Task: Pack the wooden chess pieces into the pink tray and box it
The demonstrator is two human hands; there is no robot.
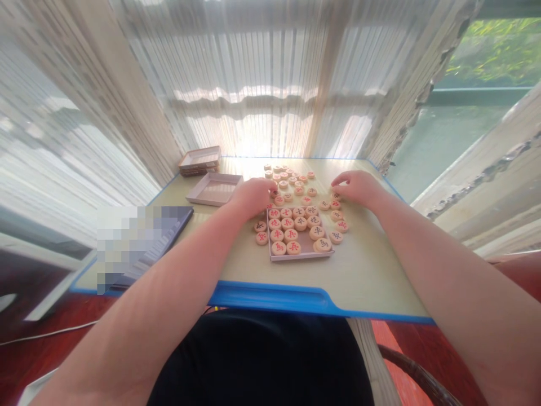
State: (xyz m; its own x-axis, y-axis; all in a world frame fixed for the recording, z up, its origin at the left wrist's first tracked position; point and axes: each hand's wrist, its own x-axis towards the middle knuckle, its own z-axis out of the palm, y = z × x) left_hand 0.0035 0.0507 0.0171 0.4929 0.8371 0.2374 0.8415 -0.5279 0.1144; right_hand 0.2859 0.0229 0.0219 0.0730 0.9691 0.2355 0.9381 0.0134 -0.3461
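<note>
Round wooden Chinese chess pieces with red and black characters lie about the table. A shallow box (305,246) holds rows of them, with a gap in its lower middle. My left hand (255,197) is beyond the box's upper left corner, its fingers closed at a chess piece (274,193); the grip is partly hidden. To the right, my right hand (356,186) hovers with thumb and fingers apart, close to another piece (336,195). Loose pieces (293,180) cluster beyond the box, and several more lie along its left and right sides.
An open, shallow tray (214,189) lies left of my left hand, with stacked boxes (199,160) behind it. A dark, partly blurred-out object (169,237) rests at the left. The table has a blue edge (270,296). Sheer curtains (253,73) hang behind it.
</note>
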